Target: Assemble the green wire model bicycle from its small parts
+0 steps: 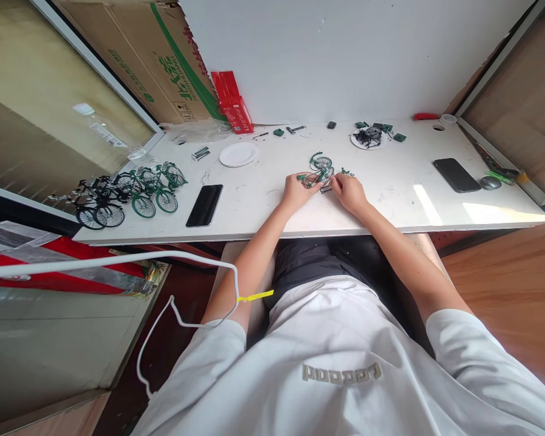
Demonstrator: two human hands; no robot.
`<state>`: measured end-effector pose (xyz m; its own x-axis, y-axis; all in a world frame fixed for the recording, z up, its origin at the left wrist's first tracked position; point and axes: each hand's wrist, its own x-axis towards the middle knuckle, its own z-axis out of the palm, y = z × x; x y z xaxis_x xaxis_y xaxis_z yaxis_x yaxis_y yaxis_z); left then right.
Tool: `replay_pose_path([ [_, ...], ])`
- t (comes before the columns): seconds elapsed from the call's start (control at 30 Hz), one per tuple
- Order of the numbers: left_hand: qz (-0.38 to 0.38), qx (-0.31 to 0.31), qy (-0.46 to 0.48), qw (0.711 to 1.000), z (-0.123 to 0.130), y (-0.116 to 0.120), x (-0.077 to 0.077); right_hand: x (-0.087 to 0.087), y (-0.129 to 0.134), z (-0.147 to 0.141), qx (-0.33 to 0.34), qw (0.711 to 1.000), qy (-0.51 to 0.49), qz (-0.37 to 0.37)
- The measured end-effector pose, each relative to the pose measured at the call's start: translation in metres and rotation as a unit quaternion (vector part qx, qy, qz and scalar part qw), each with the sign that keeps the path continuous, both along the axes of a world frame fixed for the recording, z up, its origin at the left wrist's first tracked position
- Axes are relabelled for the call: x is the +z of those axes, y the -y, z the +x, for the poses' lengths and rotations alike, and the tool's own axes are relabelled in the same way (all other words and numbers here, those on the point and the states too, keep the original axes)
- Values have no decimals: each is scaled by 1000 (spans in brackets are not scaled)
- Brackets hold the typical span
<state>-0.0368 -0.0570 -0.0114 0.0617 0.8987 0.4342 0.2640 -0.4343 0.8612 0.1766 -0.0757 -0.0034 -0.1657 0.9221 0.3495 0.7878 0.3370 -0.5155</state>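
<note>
Between my two hands, low over the white table, is a green model bicycle (323, 175) with thin dark spoked wheels. Fingers of my left hand (297, 189) are closed on its left side, around a green part. My right hand (350, 191) has its fingers pinched at the right edge of the same bicycle; its fingertips are partly hidden. A curved green piece (315, 156) shows just beyond the wheels. Small green parts (346, 172) lie behind my right hand, and a small dark piece (326, 189) is between the hands.
Several assembled model bicycles (145, 188) stand at the left. Phones (204, 206) (455, 175) lie on both sides. Farther back are a white plate (238, 155), a plate of black parts (369, 138), a red box (233, 103) and pliers (493, 165). A white cable (195, 255) hangs at front left.
</note>
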Motion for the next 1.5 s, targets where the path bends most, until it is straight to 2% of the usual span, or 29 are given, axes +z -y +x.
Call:
replay_pose_path([
  [0.3,3,9,10,1000,1,-3,-6,7,7,-3,-6,999,-34,-10],
  [0.63,51,24,-40,998,-2,-4,-9,2,1,1,16,1000,-17,-6],
  [1.07,74,22,-68,995,-1,-1,-5,5,5,-2,4,999,-51,-5],
  [1.5,65,21,-60,996,-2,1,-3,3,2,1,27,1000,-9,-9],
])
